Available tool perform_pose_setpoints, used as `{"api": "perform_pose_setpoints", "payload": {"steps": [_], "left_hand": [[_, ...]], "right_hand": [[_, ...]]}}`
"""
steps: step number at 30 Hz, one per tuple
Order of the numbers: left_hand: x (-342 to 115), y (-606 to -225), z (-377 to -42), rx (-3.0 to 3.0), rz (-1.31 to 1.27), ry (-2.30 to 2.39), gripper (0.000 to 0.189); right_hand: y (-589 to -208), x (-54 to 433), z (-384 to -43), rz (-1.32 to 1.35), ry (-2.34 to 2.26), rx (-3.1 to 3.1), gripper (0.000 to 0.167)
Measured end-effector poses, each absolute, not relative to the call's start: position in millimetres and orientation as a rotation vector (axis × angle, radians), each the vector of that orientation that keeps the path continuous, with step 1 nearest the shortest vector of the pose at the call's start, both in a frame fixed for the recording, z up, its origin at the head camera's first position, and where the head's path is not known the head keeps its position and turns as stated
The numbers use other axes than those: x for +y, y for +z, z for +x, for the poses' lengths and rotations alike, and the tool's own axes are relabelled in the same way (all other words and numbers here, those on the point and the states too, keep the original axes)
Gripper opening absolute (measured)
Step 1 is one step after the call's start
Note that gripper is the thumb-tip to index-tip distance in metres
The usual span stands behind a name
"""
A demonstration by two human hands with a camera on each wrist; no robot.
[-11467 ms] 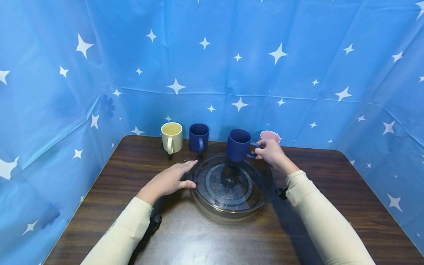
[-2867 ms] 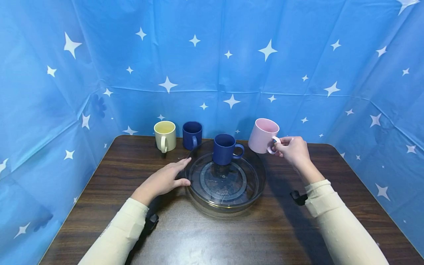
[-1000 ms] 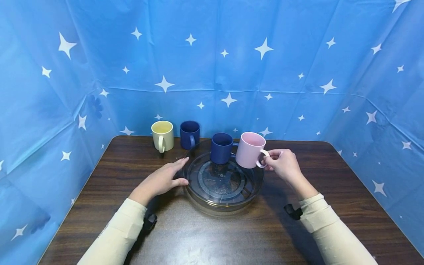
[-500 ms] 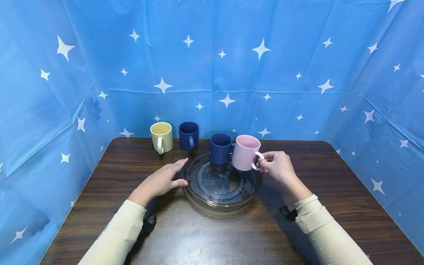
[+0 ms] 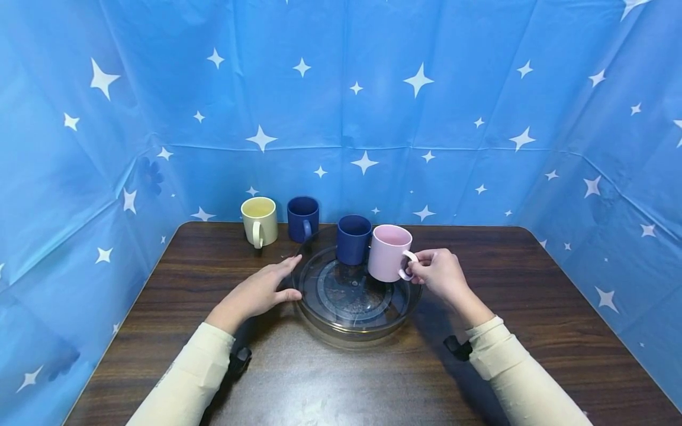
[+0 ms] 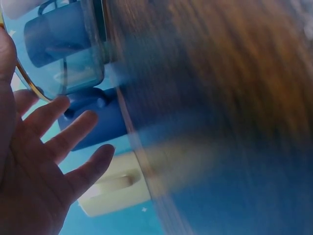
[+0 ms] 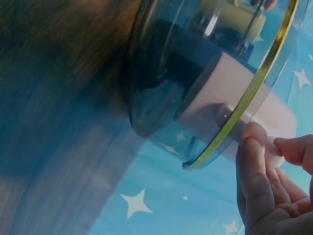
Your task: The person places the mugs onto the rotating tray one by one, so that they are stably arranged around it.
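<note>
Long cream sleeves [image 5: 183, 373] end in slightly bunched cuffs [image 5: 486, 332], a small black fitting [image 5: 241, 359] beside each.

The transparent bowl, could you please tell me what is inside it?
The transparent bowl contains one blue mug and, held partly within, a pink mug; its floor behind the pink mug is hidden.

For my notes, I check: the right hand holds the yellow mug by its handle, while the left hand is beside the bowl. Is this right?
Not yellow: the right hand holds the pink mug, as the head view shows. The rest is right.
</note>
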State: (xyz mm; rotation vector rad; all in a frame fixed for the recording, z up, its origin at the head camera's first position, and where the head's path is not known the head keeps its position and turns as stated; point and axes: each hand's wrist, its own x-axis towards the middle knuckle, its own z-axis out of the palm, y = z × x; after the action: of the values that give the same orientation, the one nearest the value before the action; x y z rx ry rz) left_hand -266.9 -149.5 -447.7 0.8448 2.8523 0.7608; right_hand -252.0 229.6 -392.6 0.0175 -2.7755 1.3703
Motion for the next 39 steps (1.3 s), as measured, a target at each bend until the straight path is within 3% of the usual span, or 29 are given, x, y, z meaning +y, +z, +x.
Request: {"api": "perform_pose_setpoints", "payload": {"steps": [39], "left_hand": [[-151, -450, -269, 2.852, 0.844, 0.741, 0.083]], "right_hand": [[-403, 209, -241, 0.065, 1.299, -2.903, 0.013]]}}
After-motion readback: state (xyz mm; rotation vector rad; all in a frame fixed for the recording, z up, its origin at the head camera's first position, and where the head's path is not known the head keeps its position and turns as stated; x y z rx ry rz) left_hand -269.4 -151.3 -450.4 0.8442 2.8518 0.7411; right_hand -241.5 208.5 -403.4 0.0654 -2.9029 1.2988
